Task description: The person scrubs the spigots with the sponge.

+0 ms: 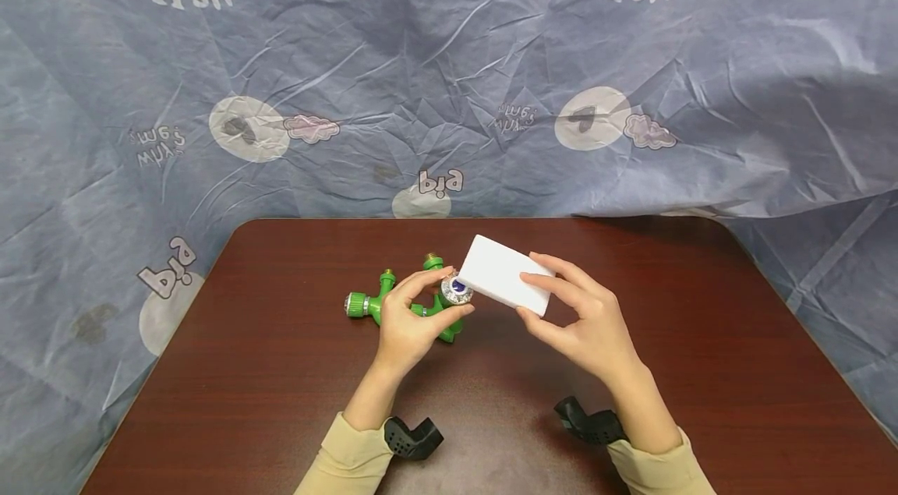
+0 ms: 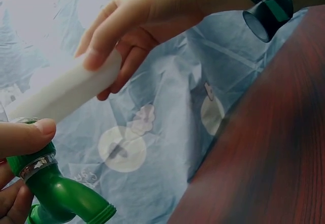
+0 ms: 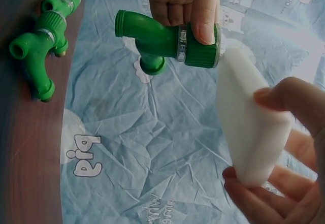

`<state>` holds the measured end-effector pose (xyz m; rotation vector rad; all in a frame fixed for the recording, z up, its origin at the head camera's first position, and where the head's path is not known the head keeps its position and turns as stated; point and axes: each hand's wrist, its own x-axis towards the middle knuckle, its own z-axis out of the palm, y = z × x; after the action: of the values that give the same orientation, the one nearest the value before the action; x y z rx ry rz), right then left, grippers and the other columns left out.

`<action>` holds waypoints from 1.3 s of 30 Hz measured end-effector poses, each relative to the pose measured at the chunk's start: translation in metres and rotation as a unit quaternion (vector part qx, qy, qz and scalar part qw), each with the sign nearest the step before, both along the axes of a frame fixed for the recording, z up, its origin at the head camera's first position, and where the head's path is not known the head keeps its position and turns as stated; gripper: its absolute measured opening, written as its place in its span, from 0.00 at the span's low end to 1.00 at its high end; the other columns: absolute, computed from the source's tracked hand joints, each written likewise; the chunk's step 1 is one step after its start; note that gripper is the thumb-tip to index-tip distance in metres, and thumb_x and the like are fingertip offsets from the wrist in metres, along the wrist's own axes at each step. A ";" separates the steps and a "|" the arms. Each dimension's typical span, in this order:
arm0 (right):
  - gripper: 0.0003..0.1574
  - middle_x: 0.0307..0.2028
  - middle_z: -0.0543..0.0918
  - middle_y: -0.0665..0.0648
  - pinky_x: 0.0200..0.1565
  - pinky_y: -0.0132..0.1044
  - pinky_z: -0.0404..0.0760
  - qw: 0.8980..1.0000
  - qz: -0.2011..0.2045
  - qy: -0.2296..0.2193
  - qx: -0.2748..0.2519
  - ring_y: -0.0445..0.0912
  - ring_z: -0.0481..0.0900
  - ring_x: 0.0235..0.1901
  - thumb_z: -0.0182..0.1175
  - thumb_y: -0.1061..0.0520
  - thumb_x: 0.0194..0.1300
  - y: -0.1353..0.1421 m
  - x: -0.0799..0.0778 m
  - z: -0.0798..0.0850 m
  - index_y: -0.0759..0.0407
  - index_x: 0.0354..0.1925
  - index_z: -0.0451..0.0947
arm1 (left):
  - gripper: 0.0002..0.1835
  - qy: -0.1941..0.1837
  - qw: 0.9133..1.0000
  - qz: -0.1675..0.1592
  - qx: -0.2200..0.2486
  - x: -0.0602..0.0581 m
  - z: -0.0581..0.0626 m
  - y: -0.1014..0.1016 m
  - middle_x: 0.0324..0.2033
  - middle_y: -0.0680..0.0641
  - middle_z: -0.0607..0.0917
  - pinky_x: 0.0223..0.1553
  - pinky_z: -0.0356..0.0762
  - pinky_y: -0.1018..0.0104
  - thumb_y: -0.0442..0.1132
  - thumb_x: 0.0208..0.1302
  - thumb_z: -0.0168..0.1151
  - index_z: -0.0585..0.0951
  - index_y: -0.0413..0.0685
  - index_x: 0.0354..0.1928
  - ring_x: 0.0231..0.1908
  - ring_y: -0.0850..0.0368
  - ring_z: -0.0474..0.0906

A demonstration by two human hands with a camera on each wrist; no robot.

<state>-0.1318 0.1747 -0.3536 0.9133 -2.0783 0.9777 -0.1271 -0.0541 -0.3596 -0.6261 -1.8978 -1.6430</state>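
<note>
Tap [image 3: 152, 40]: green, held up above the bench [image 1: 281, 401] by the left hand [image 1: 414, 319], its ribbed knob [image 3: 200, 56] towards the white block [image 1: 503, 277].
Knob: a silver-coloured ring sits at its base; the head view shows a clear cap with a blue centre on its end.
Left fingers: thumb and fingers pinch the tap round its knob, one on either side.
White block: oblong, round-cornered, held tilted in the right hand [image 1: 592, 323], one corner right at the capped end of the knob; whether the two touch is hard to tell.
Right fingers: thumb at one edge, fingers over the opposite edge, pinching the block at the end away from the tap.
Other taps [image 3: 36, 46]: two more green ones, lying near each other on the bench, partly hidden behind the left hand in the head view.
Wrists: a black camera [image 1: 414, 439] on each, just by a cream sleeve [image 1: 354, 454].
Bench: dark reddish-brown, with rounded far corners.
Cloth [image 1: 393, 74]: blue-grey, creased, hanging behind the bench, printed with words and pale circles.
</note>
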 end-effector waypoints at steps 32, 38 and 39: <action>0.24 0.52 0.79 0.55 0.50 0.23 0.71 0.999 0.005 -0.011 0.031 0.48 0.78 0.47 0.68 0.63 0.43 0.006 -0.001 0.001 0.56 0.44 0.83 | 0.25 -0.052 0.997 -0.037 -0.040 0.003 0.001 -0.002 0.34 0.40 0.78 0.25 0.78 0.69 0.29 0.29 0.81 0.78 0.35 0.34 0.28 0.56 0.74; 0.25 0.52 0.79 0.55 0.50 0.23 0.71 0.999 0.008 -0.013 0.034 0.49 0.78 0.48 0.68 0.64 0.42 0.008 -0.001 0.002 0.56 0.44 0.83 | 0.27 -0.064 0.995 -0.061 -0.037 0.002 0.000 -0.002 0.27 0.42 0.81 0.15 0.69 0.71 0.28 0.30 0.80 0.71 0.37 0.32 0.16 0.65 0.69; 0.25 0.52 0.79 0.56 0.50 0.23 0.71 0.999 0.009 -0.014 0.034 0.49 0.78 0.48 0.68 0.64 0.42 0.008 0.000 0.002 0.56 0.44 0.83 | 0.27 -0.059 0.996 -0.067 -0.030 0.001 -0.001 -0.002 0.26 0.42 0.81 0.14 0.68 0.71 0.27 0.31 0.80 0.71 0.36 0.33 0.15 0.66 0.68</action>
<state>-0.1321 0.1825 -0.3518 0.9605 -2.1420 0.9385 -0.1257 -0.0566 -0.3605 -0.7087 -2.0348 -1.7478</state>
